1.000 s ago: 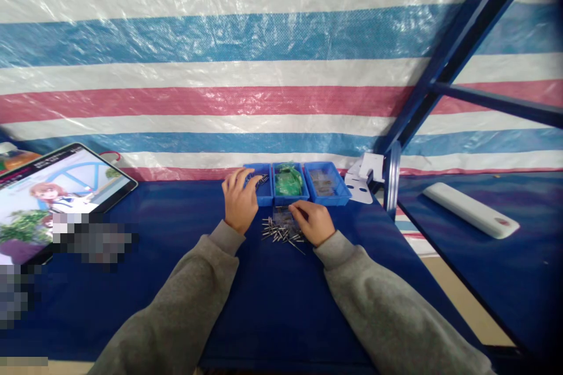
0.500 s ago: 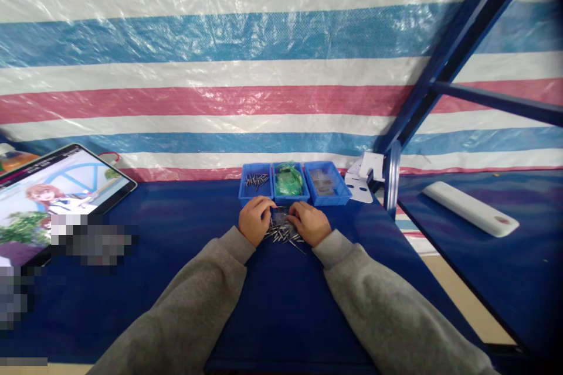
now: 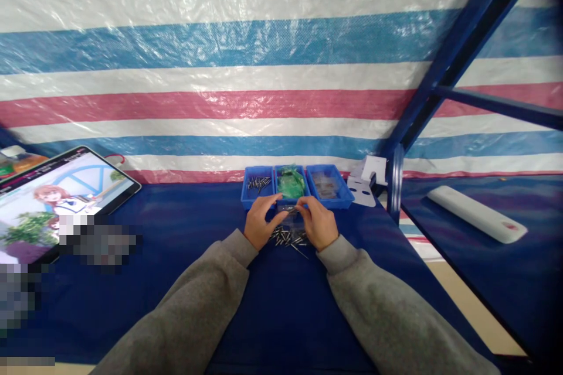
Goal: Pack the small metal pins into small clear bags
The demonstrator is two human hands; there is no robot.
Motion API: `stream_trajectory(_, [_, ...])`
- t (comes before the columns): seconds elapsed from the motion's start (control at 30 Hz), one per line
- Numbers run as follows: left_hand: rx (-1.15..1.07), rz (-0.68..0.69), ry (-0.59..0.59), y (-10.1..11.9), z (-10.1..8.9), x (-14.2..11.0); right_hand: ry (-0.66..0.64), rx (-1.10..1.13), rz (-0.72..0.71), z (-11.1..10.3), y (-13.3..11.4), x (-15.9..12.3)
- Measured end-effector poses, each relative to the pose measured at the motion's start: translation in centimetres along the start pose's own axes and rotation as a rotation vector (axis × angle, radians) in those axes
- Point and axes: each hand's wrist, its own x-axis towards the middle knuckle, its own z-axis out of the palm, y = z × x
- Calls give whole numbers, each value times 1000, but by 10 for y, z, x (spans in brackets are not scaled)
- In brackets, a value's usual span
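My left hand (image 3: 260, 222) and my right hand (image 3: 318, 221) meet above a pile of small metal pins (image 3: 288, 237) on the blue table. Both pinch a small dark piece (image 3: 289, 209) between their fingertips; I cannot make out what it is. Just beyond the hands stand three small blue bins: the left bin (image 3: 257, 186) holds metal pins, the middle bin (image 3: 290, 183) holds green parts, the right bin (image 3: 328, 186) holds clear little bags.
A tablet (image 3: 57, 199) showing a cartoon leans at the left. A white bracket (image 3: 365, 184) sits by a blue frame post (image 3: 394, 179). A white bar (image 3: 477, 214) lies on the right table. A striped tarp (image 3: 220, 70) hangs behind.
My left hand came back from the left bin to the pile, then both hands rose slightly and drew together, pinching a small piece between them.
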Motion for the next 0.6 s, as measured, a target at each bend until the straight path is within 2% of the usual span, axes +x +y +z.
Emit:
stream_trajectory(0.23, [-56, -57, -12, 4, -1, -1, -63, 212, 56, -4, -10, 1])
stream_trajectory(0.37, [-95, -75, 24, 5, -2, -1, -96, 275, 5, -4, -11, 3])
stream_trajectory(0.6, [-160, -114, -36, 4, 0, 0, -89, 320, -10, -7, -12, 3])
